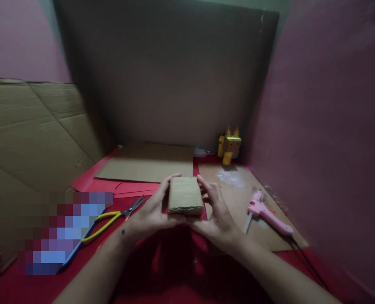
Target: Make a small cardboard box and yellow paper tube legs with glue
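Note:
A small cardboard box (185,192) is held up above the red cloth, its flat top tilted toward me and a rough cut edge along its near side. My left hand (157,211) grips its left side, thumb under the near edge. On the opposite side my right hand (214,213) closes round it, fingers at the far right corner and thumb below. Left of my hands lie yellow-handled scissors (111,221) with dark blades pointing away. To the right, a pink glue gun (269,215) with a glue stick rests on a cardboard sheet (234,202).
A flat cardboard piece (149,162) lies on red paper (89,177) at the back. A small yellow and brown cardboard figure (231,145) stands back right. A blue-edged item, pixelated, (70,236) lies left. Large cardboard (32,139) leans at left; the glue gun's cord (310,264) runs lower right.

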`<state>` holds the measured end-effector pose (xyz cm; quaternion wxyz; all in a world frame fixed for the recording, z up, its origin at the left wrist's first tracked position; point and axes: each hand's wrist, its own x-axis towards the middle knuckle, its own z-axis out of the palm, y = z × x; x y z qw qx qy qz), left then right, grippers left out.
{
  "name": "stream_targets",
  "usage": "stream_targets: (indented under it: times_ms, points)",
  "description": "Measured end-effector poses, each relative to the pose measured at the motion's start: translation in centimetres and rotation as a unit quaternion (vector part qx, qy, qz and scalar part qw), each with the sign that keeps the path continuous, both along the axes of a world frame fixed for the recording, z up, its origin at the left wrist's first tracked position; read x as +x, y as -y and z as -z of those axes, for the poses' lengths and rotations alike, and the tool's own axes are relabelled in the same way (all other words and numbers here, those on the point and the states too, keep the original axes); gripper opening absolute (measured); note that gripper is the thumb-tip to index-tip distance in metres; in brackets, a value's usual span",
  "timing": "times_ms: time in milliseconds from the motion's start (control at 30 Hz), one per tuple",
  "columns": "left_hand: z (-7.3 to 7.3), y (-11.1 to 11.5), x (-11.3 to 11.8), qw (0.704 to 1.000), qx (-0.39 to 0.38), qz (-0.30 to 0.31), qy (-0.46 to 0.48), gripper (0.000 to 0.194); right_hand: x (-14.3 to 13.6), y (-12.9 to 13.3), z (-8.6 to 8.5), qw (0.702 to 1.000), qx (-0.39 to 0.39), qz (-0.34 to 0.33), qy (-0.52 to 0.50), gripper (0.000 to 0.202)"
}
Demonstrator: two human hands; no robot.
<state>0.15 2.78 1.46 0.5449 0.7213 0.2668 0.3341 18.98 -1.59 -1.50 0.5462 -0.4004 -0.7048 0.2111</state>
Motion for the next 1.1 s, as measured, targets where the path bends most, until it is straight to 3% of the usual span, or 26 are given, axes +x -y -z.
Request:
stream_targets:
  times_ms: [167, 233, 533, 667, 933, 1100]
  points:
    - [-0.3, 0.2, -0.1, 0.999, -0.005, 0.018, -0.038, 0.087, 0.5, -0.1, -0.4, 0.966, -0.162, -0.13, -0.156, 0.084]
    - [-0.2, 0.1, -0.3, 0.999, -0.016, 0.021, -0.031, 0.093, 0.5, -0.1, -0.3, 0.951, -0.192, -0.142, -0.196, 0.082]
    - [0.5, -0.3, -0.4, 1.0, 0.011, -0.02, 0.004, 0.07, 0.8, -0.5, 0.2, 0.953, -0.201, -0.105, -0.203, 0.071]
    - [0.3, 0.1, 0.1, 0.999, -0.017, -0.015, 0.024, 0.066, 0.7, -0.4, 0.3, 0.961, -0.182, -0.095, -0.185, 0.07]
    - [0.0, 0.3, 0.0, 0.999, -0.021, -0.024, 0.008, 0.065, 0.3, -0.2, 0.5, 0.966, -0.179, -0.078, -0.167, 0.067]
    - [0.6, 0.2, -0.2, 0.998, 0.028, -0.041, -0.031, 0.072, -0.1, -0.3, 0.9, 0.964, -0.185, -0.08, -0.175, 0.067]
